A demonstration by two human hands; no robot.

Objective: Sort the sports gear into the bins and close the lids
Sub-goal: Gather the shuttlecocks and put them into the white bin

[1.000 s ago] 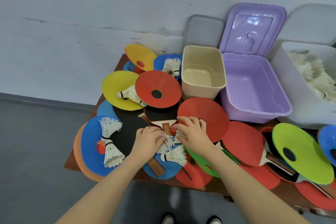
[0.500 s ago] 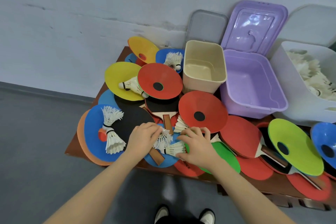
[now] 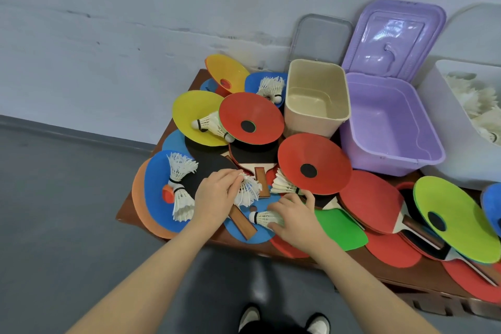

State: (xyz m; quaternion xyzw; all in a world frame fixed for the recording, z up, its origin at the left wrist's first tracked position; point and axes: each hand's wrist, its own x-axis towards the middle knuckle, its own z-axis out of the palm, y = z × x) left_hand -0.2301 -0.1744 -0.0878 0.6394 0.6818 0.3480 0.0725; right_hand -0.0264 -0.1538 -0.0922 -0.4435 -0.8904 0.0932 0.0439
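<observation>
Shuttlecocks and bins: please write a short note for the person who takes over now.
Left hand grips a white shuttlecock at the pile's front.
Right hand holds another shuttlecock lying on a blue disc.
Done: the white bin at right already holds shuttlecocks.
The beige bin and purple bin are empty, all lids off or open.
Left: loose shuttlecocks, paddles and discs on the table; then close the lids.

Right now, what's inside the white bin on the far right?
The white bin holds a heap of white feathered shuttlecocks. Its near wall and the frame edge hide how deep the heap goes and whether anything lies beneath.
</observation>
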